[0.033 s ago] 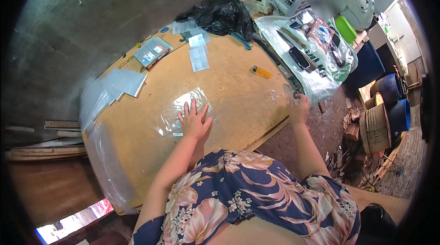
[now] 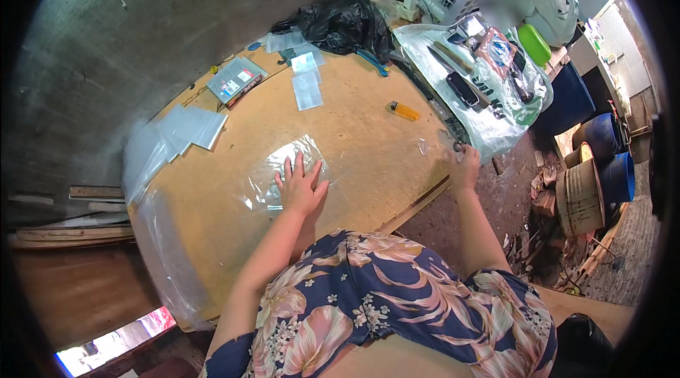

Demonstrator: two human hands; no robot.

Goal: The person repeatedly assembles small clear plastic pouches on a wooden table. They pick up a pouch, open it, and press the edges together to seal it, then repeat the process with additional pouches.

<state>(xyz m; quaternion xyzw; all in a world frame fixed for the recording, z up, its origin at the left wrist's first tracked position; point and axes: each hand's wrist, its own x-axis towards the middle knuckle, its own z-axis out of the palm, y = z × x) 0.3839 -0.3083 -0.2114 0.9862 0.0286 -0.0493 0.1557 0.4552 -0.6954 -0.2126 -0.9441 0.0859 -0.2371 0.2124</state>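
Note:
My left hand [image 2: 302,190] lies flat with fingers spread on a clear plastic sheet [image 2: 280,155] on the wooden tabletop [image 2: 368,187]. The sheet's glossy creases catch the light, and its outline is hard to follow toward the right. At the table's right edge my right hand [image 2: 465,165] is closed, fingers pinched by a small dark round thing [image 2: 457,145]; exactly what they hold is hidden. An orange lighter [image 2: 404,110] rests beyond and between my hands.
Stacked clear plastic sheets [image 2: 205,127] lie at the left, near a grey box [image 2: 237,82]. More plastic pieces [image 2: 307,90] and a crumpled black bag [image 2: 347,22] are at the back. Right of the table, a white plastic bag [image 2: 496,134] bears a phone [image 2: 462,88] and tools.

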